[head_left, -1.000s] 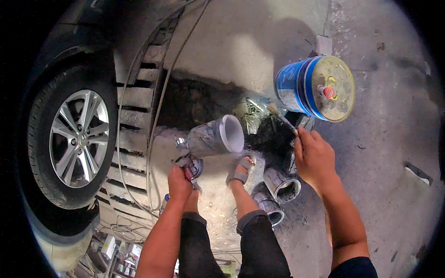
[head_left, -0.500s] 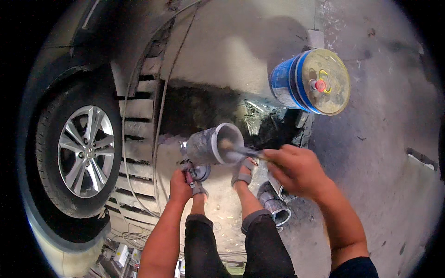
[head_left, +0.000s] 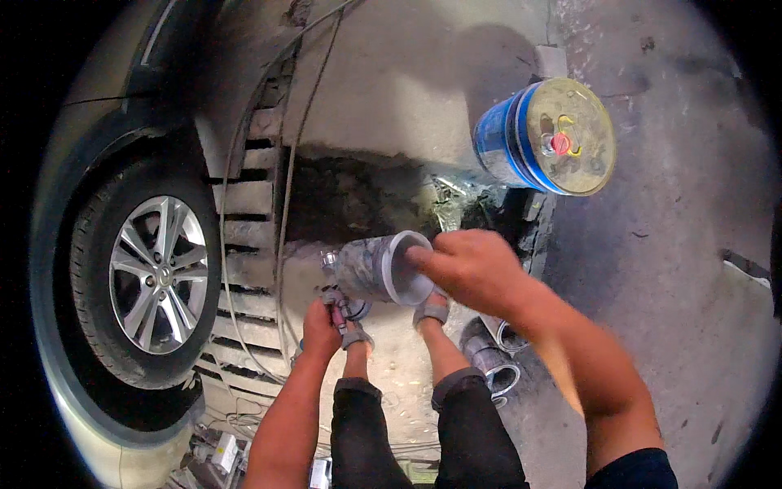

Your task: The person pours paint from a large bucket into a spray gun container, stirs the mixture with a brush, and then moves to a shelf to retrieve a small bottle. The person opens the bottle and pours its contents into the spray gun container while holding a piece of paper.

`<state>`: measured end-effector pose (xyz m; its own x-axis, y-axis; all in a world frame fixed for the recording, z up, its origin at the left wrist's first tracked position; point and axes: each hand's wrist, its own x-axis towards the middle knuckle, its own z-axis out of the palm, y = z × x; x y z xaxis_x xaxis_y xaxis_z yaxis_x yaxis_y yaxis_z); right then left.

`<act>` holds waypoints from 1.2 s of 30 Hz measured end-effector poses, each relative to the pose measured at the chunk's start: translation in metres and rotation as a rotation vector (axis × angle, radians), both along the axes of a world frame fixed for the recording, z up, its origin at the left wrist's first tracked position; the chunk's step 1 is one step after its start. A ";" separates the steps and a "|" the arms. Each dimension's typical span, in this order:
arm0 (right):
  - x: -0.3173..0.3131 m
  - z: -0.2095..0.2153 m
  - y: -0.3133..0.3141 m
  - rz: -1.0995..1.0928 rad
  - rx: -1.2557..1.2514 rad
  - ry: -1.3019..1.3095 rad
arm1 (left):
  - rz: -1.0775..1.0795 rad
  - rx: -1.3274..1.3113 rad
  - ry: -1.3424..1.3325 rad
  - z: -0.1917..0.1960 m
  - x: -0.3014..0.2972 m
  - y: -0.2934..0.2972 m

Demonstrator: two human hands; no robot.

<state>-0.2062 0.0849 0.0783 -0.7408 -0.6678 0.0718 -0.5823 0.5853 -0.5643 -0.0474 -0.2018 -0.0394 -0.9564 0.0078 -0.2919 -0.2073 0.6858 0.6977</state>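
Observation:
My left hand (head_left: pixel 322 330) is closed around the handle of a spray gun (head_left: pixel 338 308). Attached to the gun is a large, grey-smeared cup (head_left: pixel 362 265), tipped sideways with its open mouth toward the right. My right hand (head_left: pixel 481 273) is at that mouth, fingers closed and partly inside the rim. The brush seen in this hand a moment ago is now hidden by the cup and the hand, and the hand keeps the same grip. Below the gun and cup are my feet in grey sandals (head_left: pixel 432 310).
A blue bucket (head_left: pixel 501 138) with a dusty lid stands at the far right. Several grimy cups (head_left: pixel 493 367) lie by my right foot. On the left are a car wheel (head_left: pixel 163 273), a slatted floor grate (head_left: pixel 247 196) and a hose (head_left: pixel 289 179). A dark, wet-looking patch (head_left: pixel 358 191) lies ahead.
My right hand has moved left and up to the cup's mouth, pushing the brush in until it is out of sight. The cup has shifted slightly right and down.

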 end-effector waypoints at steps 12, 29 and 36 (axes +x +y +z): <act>0.001 0.061 0.043 -0.522 -0.306 -0.987 | -0.001 -0.050 0.023 -0.024 -0.005 -0.009; -0.029 0.061 0.036 -0.217 -0.034 -0.230 | -0.141 0.042 -0.184 -0.001 -0.028 0.001; -0.026 0.050 0.039 0.054 0.112 -0.052 | -0.109 0.058 -0.286 0.006 -0.026 0.000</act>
<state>-0.2319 0.1240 0.1280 -0.7041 -0.7088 -0.0429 -0.5868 0.6148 -0.5270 -0.0735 -0.2018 -0.0331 -0.8283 0.1307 -0.5449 -0.3280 0.6753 0.6606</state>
